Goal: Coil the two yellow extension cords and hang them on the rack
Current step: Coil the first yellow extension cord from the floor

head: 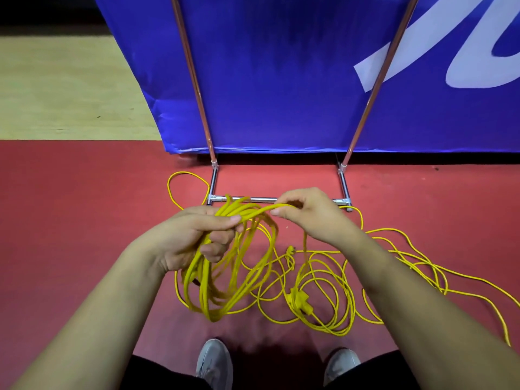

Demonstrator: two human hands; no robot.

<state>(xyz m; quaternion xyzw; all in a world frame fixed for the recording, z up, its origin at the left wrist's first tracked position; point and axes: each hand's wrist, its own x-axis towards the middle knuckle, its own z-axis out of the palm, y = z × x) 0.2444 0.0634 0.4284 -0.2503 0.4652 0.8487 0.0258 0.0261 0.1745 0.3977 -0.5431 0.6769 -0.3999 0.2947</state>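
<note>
Coiling the first yellow cord, with nothing on the rack (281,199) yet

The left hand (194,237) is clasping the gathered coil (225,277), which is hanging above the red floor (70,220), while the right hand (309,212) is pinching the next strand (261,210) toward it; the loose cord (394,266) is sprawling on the floor, so the next move is probably laying this loop into the left palm

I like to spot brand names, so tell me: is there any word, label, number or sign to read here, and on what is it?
None can be read.
Blue banner: large white strokes at the upper right, cut off by the picture's edge; no whole letter shows.
Yellow cords, their plug, the rack's metal bars and the grey shoes: no print visible.
</note>
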